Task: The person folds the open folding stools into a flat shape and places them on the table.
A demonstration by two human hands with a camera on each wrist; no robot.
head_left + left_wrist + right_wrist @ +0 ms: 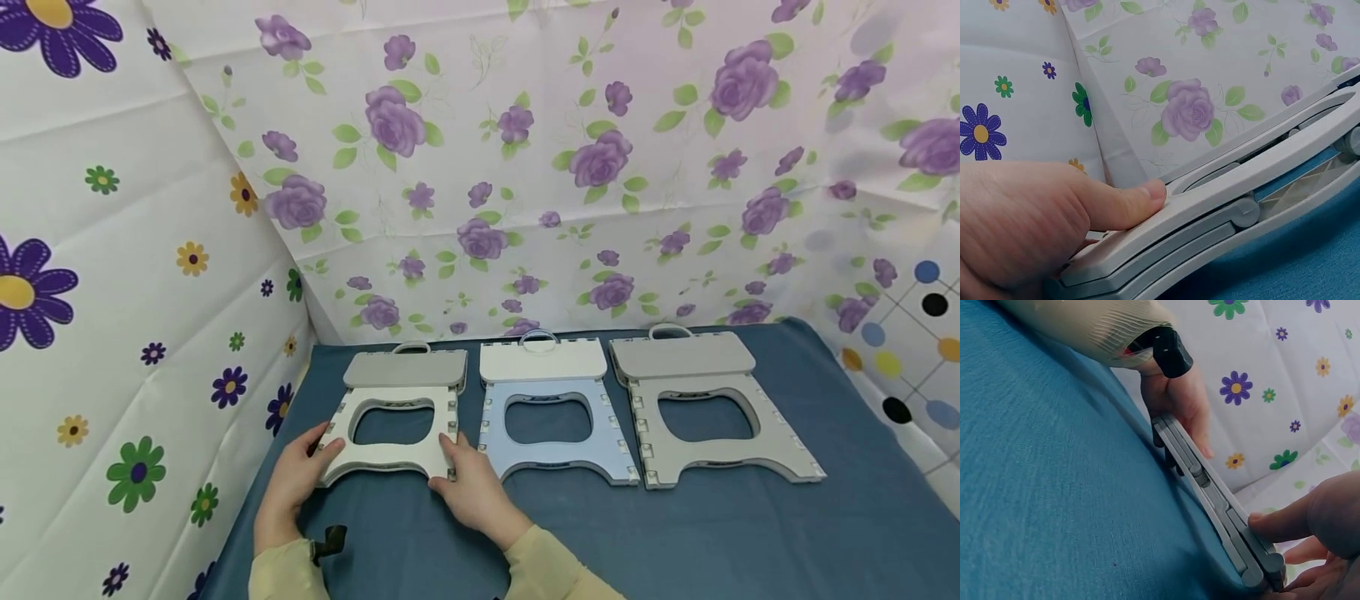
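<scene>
A folded step stool [405, 369], white with a grey top panel, lies at the left of the row with its legs toward me. My left hand [291, 482] grips its lower left leg, the thumb [1125, 203] over the upper face. On the lower right leg my right hand [477, 485] holds the other side, thumb in front and fingers along the edge. In the right wrist view the stool's leg end [1213, 503] is seen edge-on, its front raised a little off the cloth. The left hand's fingers underneath are partly hidden.
Right of it lie a light blue folded stool [543, 454] with a white panel and a grey folded stool [693, 358]. Blue cloth [645, 542] covers the table. A floral sheet [525, 208] hangs behind, with patterned sheets at both sides.
</scene>
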